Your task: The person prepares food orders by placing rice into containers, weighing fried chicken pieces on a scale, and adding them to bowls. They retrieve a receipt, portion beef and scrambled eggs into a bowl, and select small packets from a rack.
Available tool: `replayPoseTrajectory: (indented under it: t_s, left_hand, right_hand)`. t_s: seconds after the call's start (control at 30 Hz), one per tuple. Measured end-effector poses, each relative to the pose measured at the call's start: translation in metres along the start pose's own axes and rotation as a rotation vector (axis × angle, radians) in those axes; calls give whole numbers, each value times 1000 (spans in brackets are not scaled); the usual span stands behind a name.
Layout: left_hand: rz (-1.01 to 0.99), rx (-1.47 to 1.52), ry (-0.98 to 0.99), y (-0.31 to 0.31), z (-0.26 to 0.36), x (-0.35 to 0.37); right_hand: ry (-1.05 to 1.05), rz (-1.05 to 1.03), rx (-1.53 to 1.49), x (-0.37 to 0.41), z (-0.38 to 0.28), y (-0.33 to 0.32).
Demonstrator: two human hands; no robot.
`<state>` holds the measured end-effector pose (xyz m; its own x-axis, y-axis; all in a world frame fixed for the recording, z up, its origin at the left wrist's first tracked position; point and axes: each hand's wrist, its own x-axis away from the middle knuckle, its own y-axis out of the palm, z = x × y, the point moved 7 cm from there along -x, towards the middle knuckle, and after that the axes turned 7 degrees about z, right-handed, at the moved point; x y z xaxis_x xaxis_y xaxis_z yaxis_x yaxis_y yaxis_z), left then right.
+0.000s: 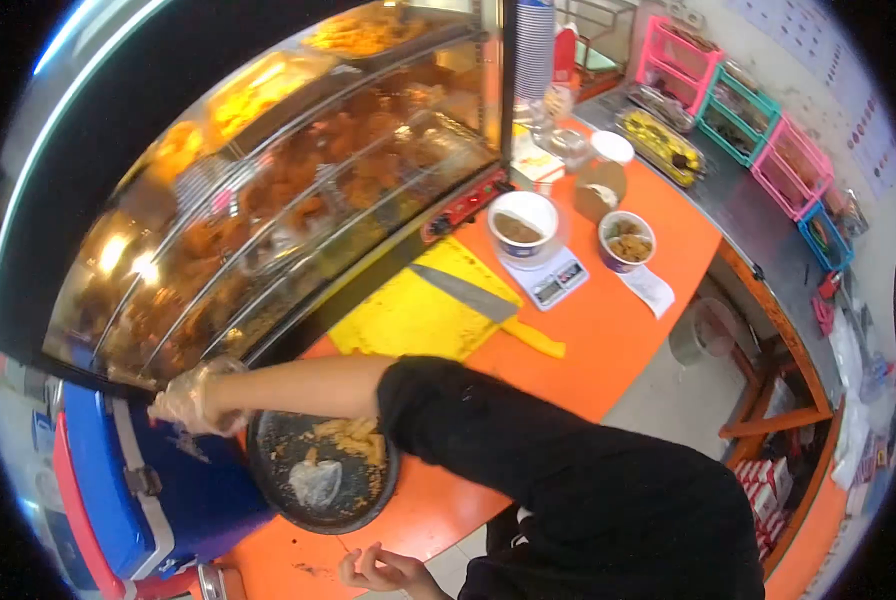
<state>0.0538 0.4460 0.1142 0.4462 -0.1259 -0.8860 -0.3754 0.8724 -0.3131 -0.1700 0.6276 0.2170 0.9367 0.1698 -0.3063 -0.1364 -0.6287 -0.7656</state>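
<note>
My right hand [203, 398], in a clear plastic glove, reaches across to the lower left corner of the glass food display case [298, 200]. Its fingers are curled at the case's bottom edge; what they hold, if anything, is hidden. Under that forearm, a round dark tray [268, 480] carries fried pieces and crumbs [353, 440] and a crumpled clear plastic bag [316, 483]. My left hand [388, 572], bare, is at the orange table's near edge, below the tray. Its fingers are loosely bent and apart, with nothing in them.
A knife [468, 295] lies on the yellow cutting board [398, 315]. Beyond it, a paper bowl [521, 225] sits on a white scale [548, 278], beside a filled food cup [628, 240]. A blue cooler box [193, 490] stands left; colored baskets [738, 115] line the back right counter.
</note>
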Motion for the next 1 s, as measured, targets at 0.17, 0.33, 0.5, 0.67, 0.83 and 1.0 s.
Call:
replayPoseTrajectory:
  t_s: [0.17, 0.33, 0.5, 0.67, 0.83, 1.0]
  left_hand:
    - [-165, 176, -147, 62, 52, 18]
    - [-309, 185, -110, 147, 153, 52]
    - [-326, 195, -311, 239, 265, 90]
    - [-469, 326, -490, 305, 376, 89]
    - [-507, 601, -304, 374, 512, 84]
    - [-906, 1005, -369, 480, 664, 131]
  right_hand:
    - [-286, 462, -29, 214, 26, -57]
    - [648, 233, 667, 502, 163, -219]
    - [1033, 1223, 744, 858, 306, -322]
    - [1640, 344, 1082, 982, 361, -387]
    - [1690, 20, 926, 970, 361, -418]
    - [1626, 149, 766, 1013, 413, -416]
